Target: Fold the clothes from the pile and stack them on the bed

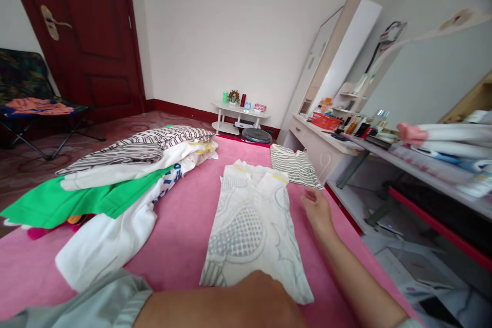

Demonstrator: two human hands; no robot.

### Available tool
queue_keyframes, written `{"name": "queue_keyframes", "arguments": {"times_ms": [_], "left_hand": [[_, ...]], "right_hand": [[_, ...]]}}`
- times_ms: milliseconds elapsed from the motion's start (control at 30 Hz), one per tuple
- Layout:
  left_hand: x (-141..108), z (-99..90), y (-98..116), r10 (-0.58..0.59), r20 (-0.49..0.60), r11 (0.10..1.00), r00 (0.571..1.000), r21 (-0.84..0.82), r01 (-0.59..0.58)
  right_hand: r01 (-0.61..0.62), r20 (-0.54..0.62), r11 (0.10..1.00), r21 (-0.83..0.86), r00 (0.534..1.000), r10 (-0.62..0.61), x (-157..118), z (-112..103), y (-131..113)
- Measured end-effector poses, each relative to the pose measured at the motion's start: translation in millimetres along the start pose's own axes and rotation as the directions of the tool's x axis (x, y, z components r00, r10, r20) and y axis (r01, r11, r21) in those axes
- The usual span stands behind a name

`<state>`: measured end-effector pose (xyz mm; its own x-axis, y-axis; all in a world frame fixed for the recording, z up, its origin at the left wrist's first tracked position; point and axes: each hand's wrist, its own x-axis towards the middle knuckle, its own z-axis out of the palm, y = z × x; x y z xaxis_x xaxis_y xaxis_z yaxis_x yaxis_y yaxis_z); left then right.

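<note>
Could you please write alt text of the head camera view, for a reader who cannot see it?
A white garment with grey patterns lies spread on a pink cover, the left hand hiding part of its lower edge, the right hand beside it. A heap of clothes is at left, a striped garment beyond the right hand.

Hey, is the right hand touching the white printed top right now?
No, the right hand is apart from the white printed top, with pink sheet showing between them.
</note>
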<state>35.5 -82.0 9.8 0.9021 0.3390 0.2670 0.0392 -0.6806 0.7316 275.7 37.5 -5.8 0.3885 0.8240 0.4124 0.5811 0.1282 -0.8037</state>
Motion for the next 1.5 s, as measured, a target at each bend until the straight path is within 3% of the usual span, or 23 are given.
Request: {"name": "queue_keyframes", "arguments": {"times_ms": [100, 167, 267, 367, 467, 567, 733, 867, 1000, 1200, 1333, 1400, 1500], "left_hand": [[-4, -32.8, 3, -0.034, -0.097, 0.996, 0.995, 0.082, 0.043], [-6, -58.2, -9, -0.138, -0.253, 0.958, 0.958, 0.211, 0.194], [-7, -82.8, -52, -0.262, -0.367, 0.816, 0.893, 0.409, 0.408], [-3, -94.8, -104, -0.371, -0.331, 0.689, 0.867, 0.528, 0.497], [11, -107.1, -141, -0.418, -0.299, 0.629, 0.858, 0.586, 0.511], [27, -122.1, -162, -0.422, -0.320, 0.609, 0.848, 0.593, 0.527], [34, -133.6, -179, -0.392, -0.324, 0.629, 0.861, 0.590, 0.507], [22, -130.3, -173, -0.454, -0.255, 0.642, 0.854, 0.572, 0.512], [3, -124.3, -150, -0.499, -0.169, 0.673, 0.850, 0.543, 0.502], [-41, -109.4, -105, -0.488, -0.069, 0.729, 0.870, 0.516, 0.449], [-75, -98.0, -76, -0.405, -0.012, 0.785, 0.914, 0.508, 0.354], [-89, -92.8, -59, -0.353, 0.008, 0.810, 0.936, 0.503, 0.302], [-102, -84.4, -28, -0.285, -0.056, 0.829, 0.957, 0.486, 0.276]], "right_hand": [[0.103, 0.159, 0.995, -0.012, 0.982, -0.100, -15, 13, -31], [0.232, 0.287, 0.972, -0.044, 0.935, -0.210, -29, 30, -56], [0.428, 0.471, 0.892, -0.144, 0.823, -0.319, -44, 57, -74], [0.516, 0.622, 0.794, -0.322, 0.747, -0.233, -34, 77, -58], [0.534, 0.662, 0.701, -0.473, 0.740, -0.117, -2, 91, -31], [0.526, 0.655, 0.656, -0.541, 0.753, -0.063, 28, 100, -15], [0.517, 0.624, 0.629, -0.580, 0.779, -0.065, 36, 104, -11], [0.517, 0.649, 0.639, -0.569, 0.760, -0.036, 25, 95, -12], [0.533, 0.696, 0.663, -0.525, 0.718, -0.026, 8, 73, -10], [0.526, 0.747, 0.726, -0.444, 0.665, -0.025, -38, 19, -9], [0.501, 0.776, 0.802, -0.325, 0.626, -0.076, -70, -20, -17], [0.487, 0.762, 0.843, -0.227, 0.629, -0.158, -84, -37, -26], [0.426, 0.677, 0.897, -0.117, 0.695, -0.242, -104, -56, -42]]}}
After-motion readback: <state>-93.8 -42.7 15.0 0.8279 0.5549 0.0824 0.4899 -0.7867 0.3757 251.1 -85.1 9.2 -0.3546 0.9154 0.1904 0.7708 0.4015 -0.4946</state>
